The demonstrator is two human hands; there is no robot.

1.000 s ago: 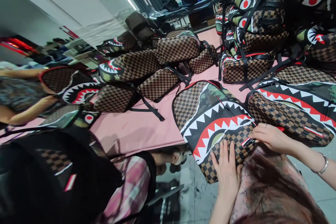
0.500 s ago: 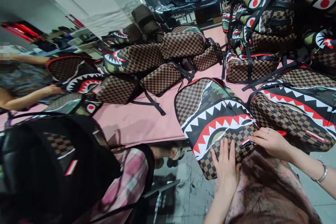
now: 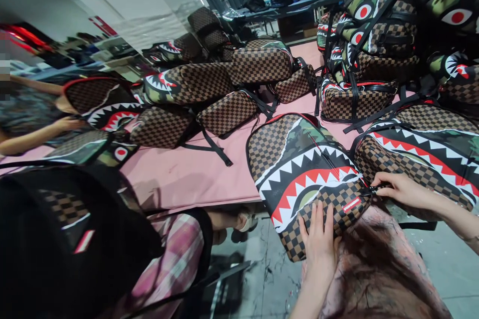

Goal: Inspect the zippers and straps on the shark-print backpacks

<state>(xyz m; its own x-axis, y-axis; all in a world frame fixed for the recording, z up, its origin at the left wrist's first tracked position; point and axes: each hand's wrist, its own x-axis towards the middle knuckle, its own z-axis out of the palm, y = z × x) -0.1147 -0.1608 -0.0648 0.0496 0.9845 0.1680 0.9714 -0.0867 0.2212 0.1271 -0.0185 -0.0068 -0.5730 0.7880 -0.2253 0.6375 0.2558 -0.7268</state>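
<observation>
Brown-checked backpack lies beneath my left fingers — flat and slightly apart. My right fingers clamp a black tool; the red label sits between them.

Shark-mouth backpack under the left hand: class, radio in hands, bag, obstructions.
Left hand spread on lower front of backpack. Right hand gripping small dark tool at its edge. Backpack face up, overhanging pink table. Second backpack close on right.
</observation>
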